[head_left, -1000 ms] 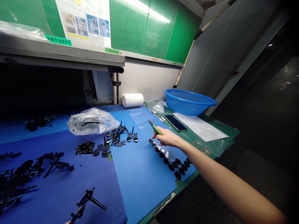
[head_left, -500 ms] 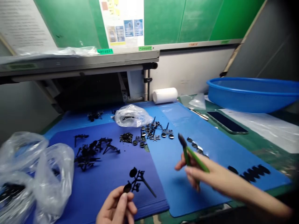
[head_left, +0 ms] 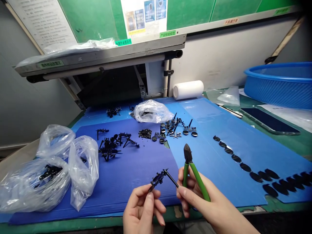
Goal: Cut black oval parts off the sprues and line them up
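Left hand (head_left: 145,208) pinching black part (head_left: 159,178), right grip seemingly half-closed

To my right on the counter (head_left: 296,144) I see a blue basket (head_left: 280,87), with a dark-screened phone (head_left: 269,121) lying in front of it. A white roll (head_left: 188,90) lies on its side near the pale wall (head_left: 212,61); clear plastic (head_left: 230,96) sits between roll and basket. Above me, printed papers (head_left: 146,16) show against a green board (head_left: 190,11), and crumpled plastic wrap (head_left: 83,47) rests on the shelf (head_left: 104,55).
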A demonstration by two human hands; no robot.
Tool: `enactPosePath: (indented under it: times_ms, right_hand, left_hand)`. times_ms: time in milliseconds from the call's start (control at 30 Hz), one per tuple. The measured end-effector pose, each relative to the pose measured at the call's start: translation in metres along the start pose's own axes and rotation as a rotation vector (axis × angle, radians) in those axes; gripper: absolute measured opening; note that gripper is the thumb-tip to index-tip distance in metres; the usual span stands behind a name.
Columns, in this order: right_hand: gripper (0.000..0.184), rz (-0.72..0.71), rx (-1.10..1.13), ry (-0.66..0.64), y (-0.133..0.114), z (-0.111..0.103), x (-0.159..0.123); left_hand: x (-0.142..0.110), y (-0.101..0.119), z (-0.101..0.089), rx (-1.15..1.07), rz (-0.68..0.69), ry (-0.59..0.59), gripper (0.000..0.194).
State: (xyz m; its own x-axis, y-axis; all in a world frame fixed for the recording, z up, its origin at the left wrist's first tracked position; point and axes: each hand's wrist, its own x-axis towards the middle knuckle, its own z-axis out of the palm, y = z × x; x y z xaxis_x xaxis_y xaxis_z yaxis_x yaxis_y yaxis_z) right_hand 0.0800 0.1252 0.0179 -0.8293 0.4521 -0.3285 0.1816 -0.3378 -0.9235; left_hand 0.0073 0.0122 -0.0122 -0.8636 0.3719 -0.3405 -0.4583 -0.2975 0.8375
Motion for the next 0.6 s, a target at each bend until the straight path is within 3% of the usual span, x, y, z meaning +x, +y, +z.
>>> enactPosePath:
  times_ms: [233, 367, 467, 600]
  right_hand:
    - [0.021, 0.214, 0.402, -0.100, 0.004, 0.000, -0.006]
    - [0.018, 0.229, 0.590, -0.123, 0.008, 0.002, -0.011]
    - [0.018, 0.209, 0.615, -0.168, 0.014, 0.003, -0.013]
    - [0.019, 0.240, 0.564, -0.119, 0.010, 0.002, -0.019]
  left_hand:
    - [0.000, 0.002, -0.001, 0.105, -0.015, -0.071, 0.024]
    - [0.000, 0.003, -0.003, 0.153, -0.036, -0.108, 0.021]
    - [0.001, 0.004, -0.004, 0.198, -0.033, -0.132, 0.020]
    - [0.003, 0.005, -0.003, 0.397, -0.011, -0.111, 0.029]
